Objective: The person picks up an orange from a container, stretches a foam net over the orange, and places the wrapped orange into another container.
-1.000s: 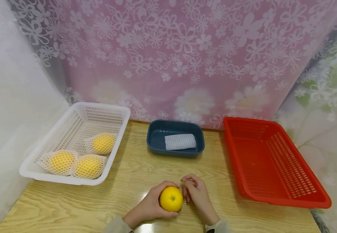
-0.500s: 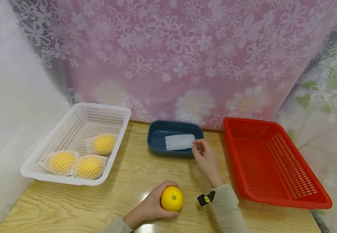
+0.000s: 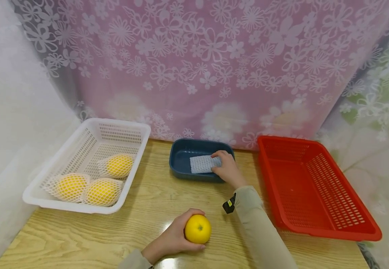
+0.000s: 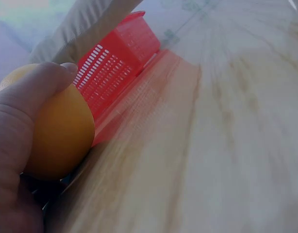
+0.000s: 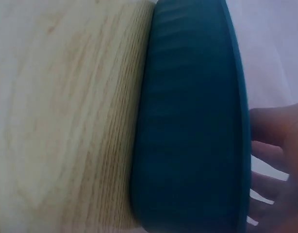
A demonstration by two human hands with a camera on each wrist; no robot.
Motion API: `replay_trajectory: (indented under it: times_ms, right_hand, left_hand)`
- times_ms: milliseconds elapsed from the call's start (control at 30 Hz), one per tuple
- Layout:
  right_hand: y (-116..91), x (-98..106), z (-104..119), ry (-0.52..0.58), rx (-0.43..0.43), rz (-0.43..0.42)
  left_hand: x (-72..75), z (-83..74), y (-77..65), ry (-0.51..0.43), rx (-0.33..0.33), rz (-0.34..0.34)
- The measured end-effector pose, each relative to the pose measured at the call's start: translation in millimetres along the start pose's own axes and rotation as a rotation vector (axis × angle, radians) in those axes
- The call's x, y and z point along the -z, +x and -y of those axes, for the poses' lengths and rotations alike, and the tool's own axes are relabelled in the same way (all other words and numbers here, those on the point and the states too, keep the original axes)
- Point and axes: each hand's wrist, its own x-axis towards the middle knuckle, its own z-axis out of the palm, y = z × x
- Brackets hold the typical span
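My left hand (image 3: 177, 233) grips a round yellow orange (image 3: 198, 228) low over the front middle of the table, thumb and fingers round its sides. The left wrist view also shows this orange (image 4: 61, 131) under the thumb. Further back, my right hand (image 3: 227, 168) reaches into a dark blue tray (image 3: 181, 172). Its thumb and fingers curl round the right end of a white foam fruit net (image 3: 201, 164) lying flat there. In the right wrist view the tray wall (image 5: 192, 121) hides much of the net, and the fingers (image 5: 270, 124) show past the rim.
At the left stands a white basket (image 3: 120, 200) with several yellow fruits in foam nets, one of them a netted fruit (image 3: 102, 191) at the front. A red basket (image 3: 276, 201) stands at the right. A pink flowered curtain (image 3: 194, 74) hangs behind the wooden table (image 3: 147, 194).
From beside the orange, my right hand has moved back to the blue tray and closed round the foam net's right end. My left hand has kept the orange in place.
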Motion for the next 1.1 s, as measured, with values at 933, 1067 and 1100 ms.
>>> replay_trajectory:
  times_ms: [933,1067,1100]
  right_hand:
    - [10,1,0,0.003,-0.059,-0.161]
    - [1,15,15,0.087,-0.04,-0.244]
    - [-2,19,19,0.121,-0.034,-0.265]
  left_hand:
    - [1.3,1.1,-1.2,0.021,-0.011,0.001]
    - [0.7,1.2,-1.8,0.016,-0.008,0.003]
    - [0.6,1.0,-1.7,0.011,-0.01,0.005]
